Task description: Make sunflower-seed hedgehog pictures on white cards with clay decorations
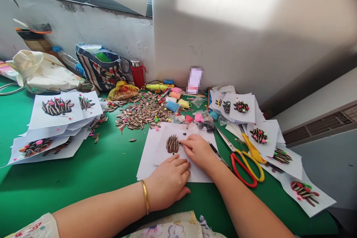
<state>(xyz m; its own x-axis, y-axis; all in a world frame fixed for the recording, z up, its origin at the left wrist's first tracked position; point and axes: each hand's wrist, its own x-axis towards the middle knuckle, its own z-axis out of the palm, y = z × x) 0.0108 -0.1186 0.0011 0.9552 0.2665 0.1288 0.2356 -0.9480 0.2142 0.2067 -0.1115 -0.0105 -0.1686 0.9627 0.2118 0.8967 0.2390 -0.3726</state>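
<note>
White paper sheets (149, 160) lie in front of me, and the top one bears a cluster of striped sunflower seeds (173, 144) set in dark clay. My left hand (169, 182), with a gold bangle at the wrist, rests flat on the lower part of the paper, fingers apart and nothing in it. My right hand (199, 152) touches the right edge of the seed cluster with its index fingertip; its other fingers are bent, and it holds nothing visible. A small dark bit (184, 134) sits on the paper above the cluster.
Loose seeds (142, 109) and colored clay packs (173, 106) lie beyond the paper. Scissors (242, 160) and a pen (219, 154) are at the right. Papers with seed figures are stacked left (55, 121) and right (252, 115). A bag (97, 68) and red bottle (137, 74) stand behind.
</note>
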